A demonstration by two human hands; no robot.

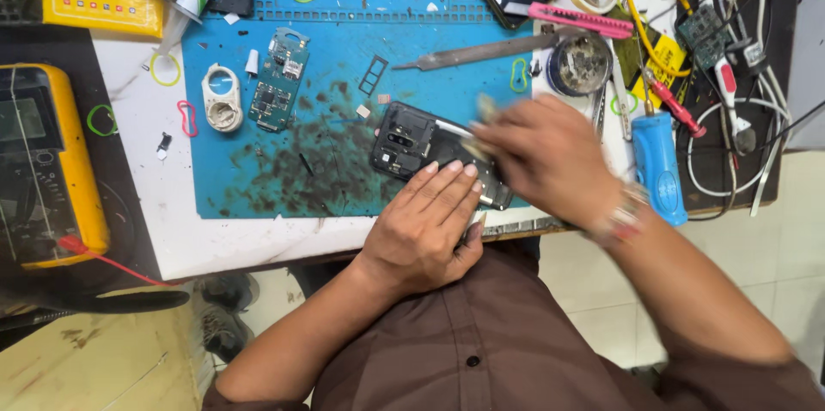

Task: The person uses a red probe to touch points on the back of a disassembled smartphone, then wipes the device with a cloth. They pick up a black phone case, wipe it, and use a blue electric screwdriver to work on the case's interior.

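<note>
An opened black phone body (423,153) is lying on the blue work mat (344,76), near the mat's front right corner and close to the tabletop (215,243) edge. It is being pressed down by the left hand (425,226): the fingers (449,179) are being held nearly straight and close together, flat on the phone's lower edge, not curled around it. The right hand (541,158) is blurred; its fingers are being kept pinched together on a thin light-coloured tool (468,138) whose tip is being laid across the phone's upper part. Exactly how the tool is being gripped cannot be told through the blur. A green circuit board (279,78) and a white oval plastic piece (222,98) are lying on the mat well to the left of the phone, with a small black frame part (372,75) between them and the phone. Dark smudges are being seen across the mat's middle. A metal file (481,52) is resting beyond the phone, a blue-handled tool (657,166) just right of the right wrist, and a yellow meter (47,166) at the far left, off the mat.
</note>
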